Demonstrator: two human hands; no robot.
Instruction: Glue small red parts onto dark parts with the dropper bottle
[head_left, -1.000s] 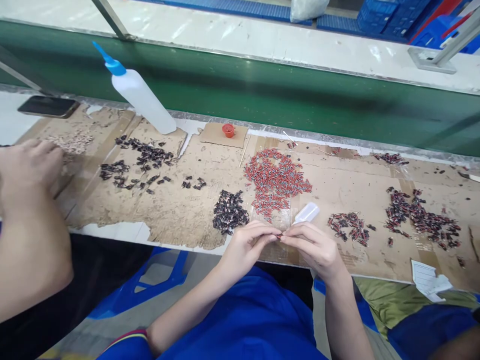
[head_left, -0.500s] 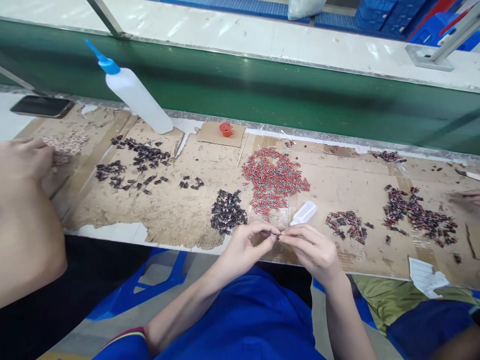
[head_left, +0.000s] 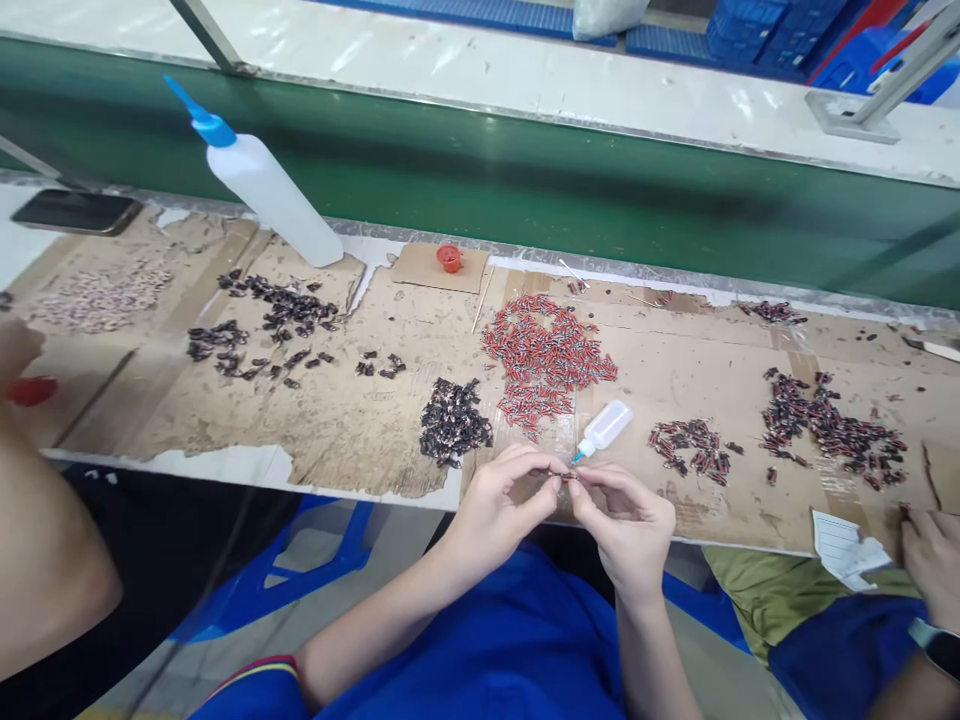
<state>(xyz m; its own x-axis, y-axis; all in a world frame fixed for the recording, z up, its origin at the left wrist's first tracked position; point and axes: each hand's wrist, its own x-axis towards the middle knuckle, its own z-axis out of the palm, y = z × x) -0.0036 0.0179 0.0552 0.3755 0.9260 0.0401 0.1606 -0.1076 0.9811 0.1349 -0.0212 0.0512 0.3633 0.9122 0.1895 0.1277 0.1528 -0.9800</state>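
My left hand and my right hand meet fingertip to fingertip at the table's near edge, both pinched on one tiny dark part between them. Just beyond the fingers lies a small clear dropper bottle on its side. A heap of small red parts spreads behind it, and a heap of black parts sits to the left of my hands. Mixed red-and-black parts lie to the right.
Worn cardboard covers the table. A white squeeze bottle with blue nozzle leans at back left, a red cap behind the red heap, a phone far left. Other people's arms sit at left and lower right. More parts right.
My hands have drawn slightly nearer to me, still pinched together. The person at left pulled their hand back off the table; another person's hand has appeared at the lower right.
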